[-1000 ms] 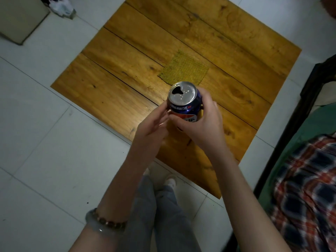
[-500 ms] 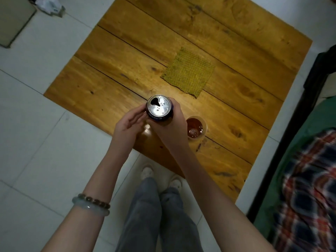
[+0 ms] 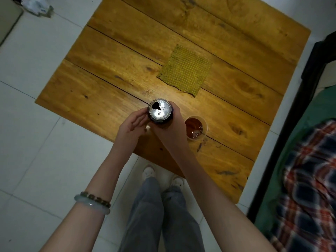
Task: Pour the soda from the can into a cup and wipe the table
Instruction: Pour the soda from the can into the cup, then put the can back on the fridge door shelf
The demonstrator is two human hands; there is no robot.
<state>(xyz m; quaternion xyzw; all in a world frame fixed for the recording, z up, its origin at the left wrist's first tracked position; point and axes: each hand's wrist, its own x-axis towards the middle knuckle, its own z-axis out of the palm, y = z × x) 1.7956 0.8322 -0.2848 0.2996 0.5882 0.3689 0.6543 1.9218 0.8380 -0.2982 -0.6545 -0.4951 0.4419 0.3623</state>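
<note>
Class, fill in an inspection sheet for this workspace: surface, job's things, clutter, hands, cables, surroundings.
Surface: wooden table, dark marks near the cup; spill or grain, cannot tell.
Job's things: open can upright; cup holds brown soda, right of it; yellow-green cloth flat beyond.
Clutter: crumpled white item on the tiled floor.
Hands: right hand grips the can; left hand beside it, fingers relaxed.
Cables: nothing seen.
Surroundings: tiled floor; plaid fabric at right.

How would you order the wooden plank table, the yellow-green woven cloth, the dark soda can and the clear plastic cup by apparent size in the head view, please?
1. Wooden plank table
2. Yellow-green woven cloth
3. Dark soda can and clear plastic cup: they look alike, and the can's top is nearer the camera, so I leave them unranked.
</note>
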